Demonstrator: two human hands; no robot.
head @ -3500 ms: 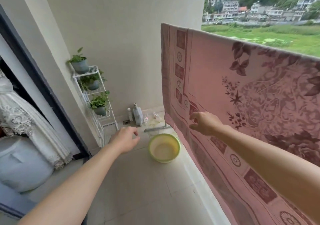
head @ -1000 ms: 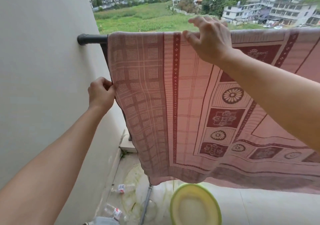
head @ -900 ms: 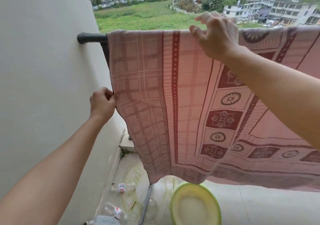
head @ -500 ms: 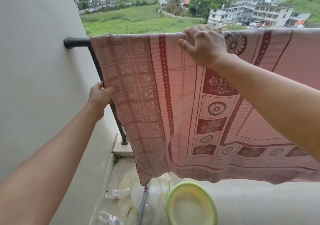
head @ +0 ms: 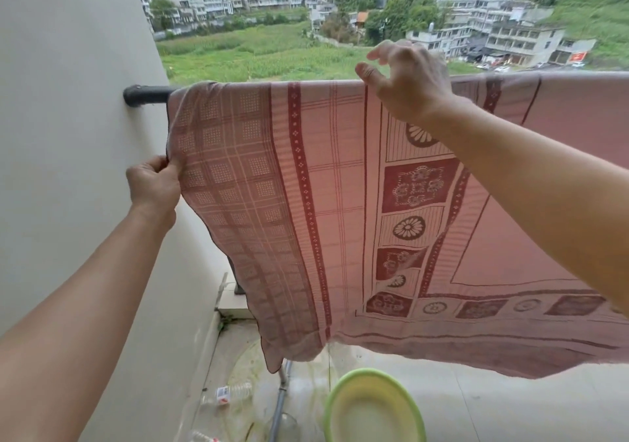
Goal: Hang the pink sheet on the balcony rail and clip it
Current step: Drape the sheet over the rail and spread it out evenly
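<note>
The pink patterned sheet point(head: 306, 203) hangs draped over the dark balcony rail point(head: 146, 96), whose bare end meets the wall at left. My left hand point(head: 153, 186) pinches the sheet's left edge a little below the rail. Up at the top of the rail, my right hand point(head: 408, 80) hovers with thumb and fingers spread and loosely bent, gripping nothing. The sheet's lower corner dangles just above the floor. No clip is in view.
A white wall point(head: 68, 101) stands close on the left. On the floor below sit a green-rimmed basin point(head: 374, 407), empty plastic bottles point(head: 228, 394) and a grey pipe point(head: 280, 404). Beyond the rail is an open drop over fields and buildings.
My right hand has let go of the sheet's top fold and spread its fingers above the rail. The sheet's left edge now covers the rail post; my left hand keeps its pinch.
</note>
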